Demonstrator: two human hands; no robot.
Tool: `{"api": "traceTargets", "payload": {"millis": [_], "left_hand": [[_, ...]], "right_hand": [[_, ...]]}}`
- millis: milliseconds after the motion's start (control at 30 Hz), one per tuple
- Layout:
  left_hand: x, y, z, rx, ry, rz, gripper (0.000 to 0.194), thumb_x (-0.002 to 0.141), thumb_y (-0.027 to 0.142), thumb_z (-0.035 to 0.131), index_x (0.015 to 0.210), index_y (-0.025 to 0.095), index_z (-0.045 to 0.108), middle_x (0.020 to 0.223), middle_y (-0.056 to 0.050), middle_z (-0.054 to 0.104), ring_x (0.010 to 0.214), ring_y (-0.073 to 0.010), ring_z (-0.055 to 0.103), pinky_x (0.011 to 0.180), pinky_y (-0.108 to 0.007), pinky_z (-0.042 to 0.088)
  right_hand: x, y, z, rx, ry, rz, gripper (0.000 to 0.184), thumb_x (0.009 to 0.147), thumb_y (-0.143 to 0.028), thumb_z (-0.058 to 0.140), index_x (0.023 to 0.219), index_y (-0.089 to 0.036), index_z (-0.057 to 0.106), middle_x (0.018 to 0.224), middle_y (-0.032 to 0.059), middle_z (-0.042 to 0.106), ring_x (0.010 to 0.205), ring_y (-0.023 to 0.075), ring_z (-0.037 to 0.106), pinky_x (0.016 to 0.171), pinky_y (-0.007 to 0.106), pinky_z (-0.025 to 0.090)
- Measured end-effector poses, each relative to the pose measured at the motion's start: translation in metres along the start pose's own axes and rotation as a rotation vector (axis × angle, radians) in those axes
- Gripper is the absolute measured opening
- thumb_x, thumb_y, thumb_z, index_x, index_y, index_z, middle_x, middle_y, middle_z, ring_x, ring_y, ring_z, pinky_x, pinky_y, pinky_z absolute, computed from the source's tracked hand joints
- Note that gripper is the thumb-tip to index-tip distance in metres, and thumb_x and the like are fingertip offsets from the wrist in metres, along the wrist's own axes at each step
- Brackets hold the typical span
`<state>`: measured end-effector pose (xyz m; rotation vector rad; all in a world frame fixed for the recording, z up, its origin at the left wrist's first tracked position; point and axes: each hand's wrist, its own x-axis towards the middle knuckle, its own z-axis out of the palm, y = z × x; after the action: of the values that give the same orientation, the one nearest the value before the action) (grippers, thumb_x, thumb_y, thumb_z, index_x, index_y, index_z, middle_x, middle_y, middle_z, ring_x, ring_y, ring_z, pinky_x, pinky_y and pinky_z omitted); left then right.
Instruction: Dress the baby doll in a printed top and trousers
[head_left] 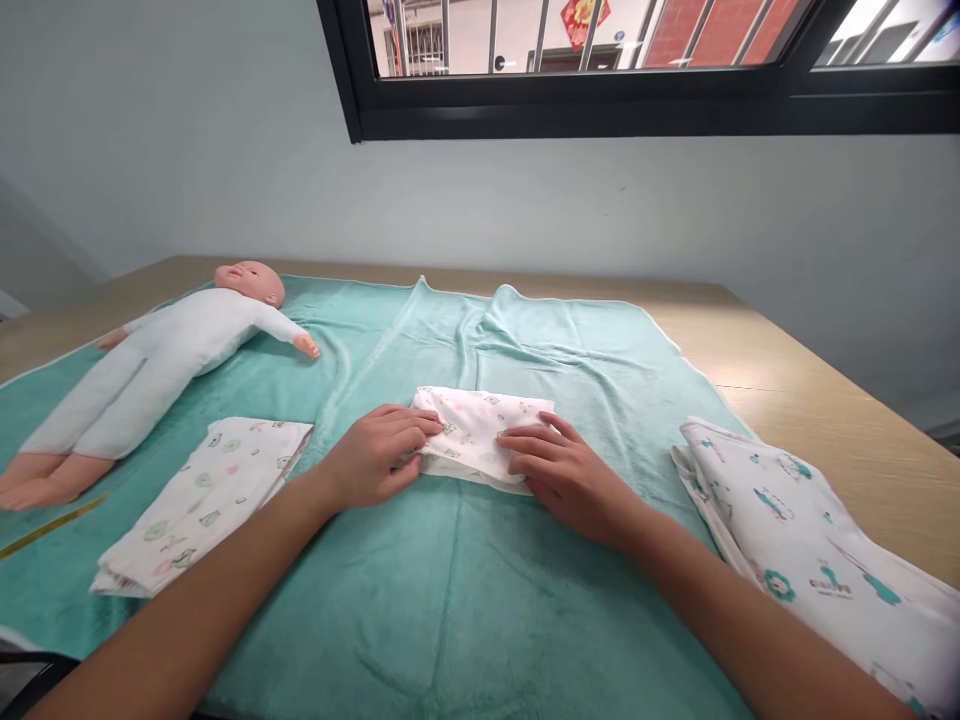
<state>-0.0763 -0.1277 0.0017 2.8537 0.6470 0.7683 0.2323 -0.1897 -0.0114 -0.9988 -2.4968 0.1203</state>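
Right grip (574,475) open, fingers spread atop right end of small folded printed cloth (474,425), mid-blanket (360,610). My left grip (375,455) rests on left end; cannot tell whether thumb pinches. Likely keeping folds flat and square.

Both my forearms are bare, left forearm (225,580) slanting in from the lower left, right forearm (712,590) from the lower right, converging ahead of me. Left hand (382,455) palm down, fingers together and gently bent, pointing right, thumb on the near side. Right hand (566,470) mirrors it, a gap between us, fingers slightly fanned, thumb partly hidden.
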Motion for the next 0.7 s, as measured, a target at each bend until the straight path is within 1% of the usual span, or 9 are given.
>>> {"api": "traceTargets", "payload": {"millis": [133,333,567,700], "left_hand": [[-0.0014,-0.0008,-0.0008,0.005,-0.039,0.01,0.018,0.079,0.006,0.053,0.087,0.021,0.055,0.123,-0.004,0.069,0.123,-0.0215,0.059,0.1,-0.039,0.045],[-0.001,-0.0006,0.0,0.025,-0.098,0.037,0.015,0.077,0.007,0.052,0.082,0.021,0.057,0.123,-0.006,0.068,0.123,-0.0241,0.057,0.101,-0.041,0.045],[0.0021,0.0038,-0.0035,-0.017,-0.128,0.025,0.014,0.076,0.007,0.051,0.074,0.02,0.053,0.12,-0.007,0.067,0.12,-0.0251,0.057,0.097,-0.041,0.047],[0.003,0.0054,-0.0042,-0.008,-0.153,0.032,0.014,0.076,0.006,0.051,0.075,0.02,0.054,0.121,-0.007,0.066,0.121,-0.0253,0.057,0.098,-0.041,0.046]], "right_hand": [[-0.0009,0.0021,0.0006,0.029,-0.022,0.014,0.023,0.093,-0.009,0.047,0.1,-0.024,0.063,0.131,0.0016,0.065,0.127,0.019,0.054,0.119,0.05,0.02],[-0.0019,0.0046,0.0011,0.068,-0.022,0.031,0.027,0.088,-0.004,0.05,0.099,-0.024,0.064,0.128,0.0019,0.067,0.125,0.0193,0.056,0.119,0.05,0.019],[-0.0007,0.0022,-0.0013,0.06,0.002,-0.012,0.028,0.086,-0.003,0.049,0.097,-0.024,0.063,0.123,0.0015,0.069,0.122,0.017,0.059,0.119,0.047,0.018],[0.001,0.0004,-0.0027,0.056,0.005,-0.032,0.028,0.085,-0.002,0.049,0.095,-0.024,0.062,0.122,0.0011,0.07,0.121,0.0165,0.06,0.119,0.046,0.019]]}}
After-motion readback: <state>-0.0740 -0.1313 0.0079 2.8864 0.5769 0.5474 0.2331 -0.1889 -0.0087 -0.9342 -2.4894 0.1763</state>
